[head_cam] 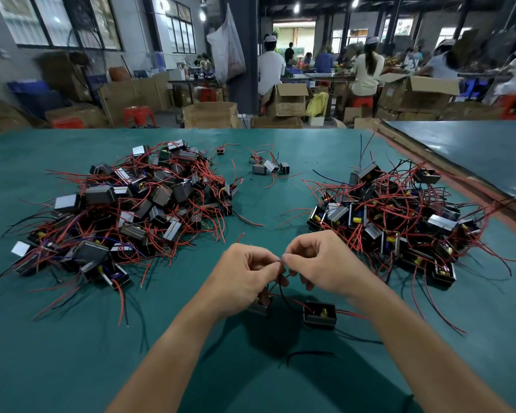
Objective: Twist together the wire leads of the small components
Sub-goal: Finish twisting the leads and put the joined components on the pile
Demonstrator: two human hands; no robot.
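Note:
My left hand (245,272) and my right hand (319,263) meet fingertip to fingertip just above the green table, each pinching thin wire leads (282,278) between thumb and forefinger. The red and black leads run down to two small black box-shaped components. One component (259,307) sits partly hidden under my left hand. The other component (319,315), with a yellow part on top, lies on the table below my right hand. Whether the leads are twisted is too small to tell.
A big heap of components with red leads (131,204) lies at the left, another heap (399,216) at the right, and a few loose ones (268,166) at the back middle. The green table (72,353) ends at a raised edge (459,180) on the right. People work beyond.

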